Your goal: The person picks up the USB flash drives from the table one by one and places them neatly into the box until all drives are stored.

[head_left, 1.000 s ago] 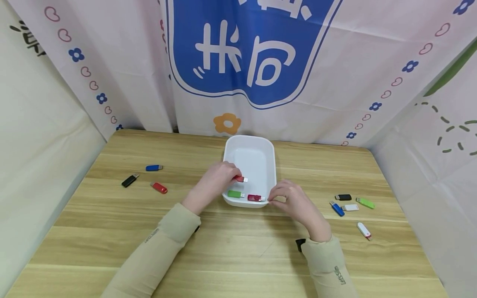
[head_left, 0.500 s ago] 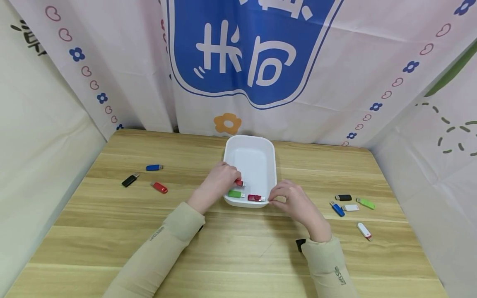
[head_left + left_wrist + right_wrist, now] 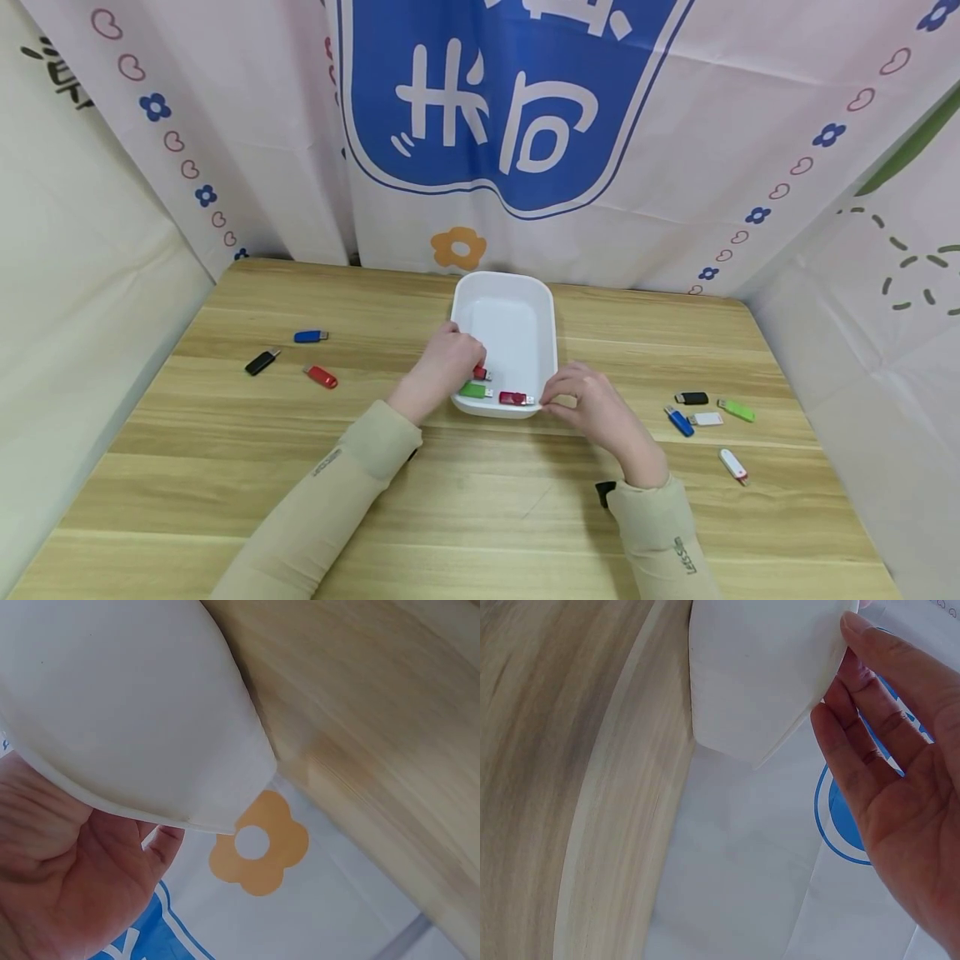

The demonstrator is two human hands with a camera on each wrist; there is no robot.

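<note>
My left hand [image 3: 446,367] is inside the left side of a white tray [image 3: 504,275] and pinches a red USB stick [image 3: 482,374], its metal plug pointing right. Just nearer lies a green USB stick [image 3: 476,390], with a dark red USB stick [image 3: 515,399] to its right, both on the tray floor. My right hand [image 3: 588,400] pinches the tray's near right corner at the rim. From the right wrist view, the right hand's thumb and fingers meet the rim of the tray [image 3: 757,675]. The tray wall [image 3: 142,720] hides the left fingertips in the left wrist view.
On the wooden table [image 3: 480,517], a blue USB stick [image 3: 311,337], a black one [image 3: 262,362] and a red one [image 3: 321,377] lie left. Several more lie right, including a black stick [image 3: 691,398] and a white stick [image 3: 733,466]. A printed curtain [image 3: 405,225] stands behind.
My left hand has moved slightly nearer inside the tray, bringing the red USB stick down beside the green one. The right hand has stayed at the tray's corner.
</note>
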